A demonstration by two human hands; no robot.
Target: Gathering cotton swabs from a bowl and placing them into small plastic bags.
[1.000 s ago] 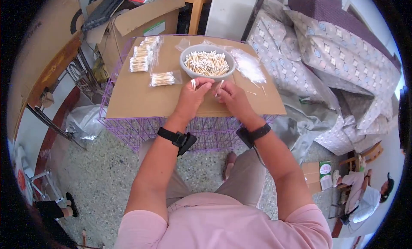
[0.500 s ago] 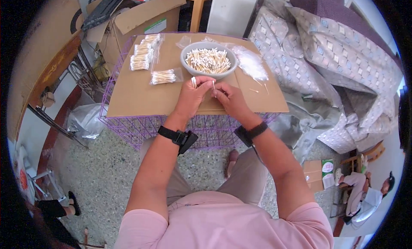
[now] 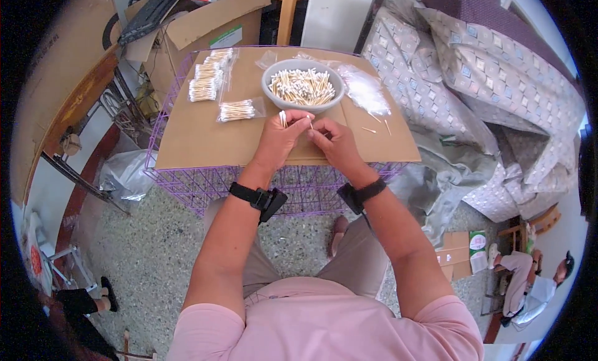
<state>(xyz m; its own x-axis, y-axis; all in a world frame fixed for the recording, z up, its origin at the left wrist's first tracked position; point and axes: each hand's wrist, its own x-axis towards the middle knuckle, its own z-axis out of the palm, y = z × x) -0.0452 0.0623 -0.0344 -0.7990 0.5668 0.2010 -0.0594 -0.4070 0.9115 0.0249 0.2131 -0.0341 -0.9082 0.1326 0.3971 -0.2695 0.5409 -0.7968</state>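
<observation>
My left hand (image 3: 278,138) is closed on a few cotton swabs (image 3: 283,119), whose white tips stick up beside the index finger. Pinched in the fingers of my right hand (image 3: 338,144) is a single swab (image 3: 311,122), close against the left fingertips. Just beyond both hands stands a grey bowl (image 3: 340,93) heaped with loose wooden-stick swabs (image 3: 302,87). Left of my hands lies a clear bag of swabs (image 3: 237,110), and farther back several more swab bundles (image 3: 203,89) form a row. Two loose swabs (image 3: 369,130) rest on the right.
A cardboard sheet (image 3: 193,143) tops a purple wire cage (image 3: 261,190). Empty clear bags (image 3: 367,94) are piled right of the bowl. Covered padded furniture (image 3: 467,62) stands at the right, an open carton (image 3: 212,24) behind left. A seated person (image 3: 523,283) is at far right.
Both hands stay almost in place. The single swab between them leans slightly more than before.
</observation>
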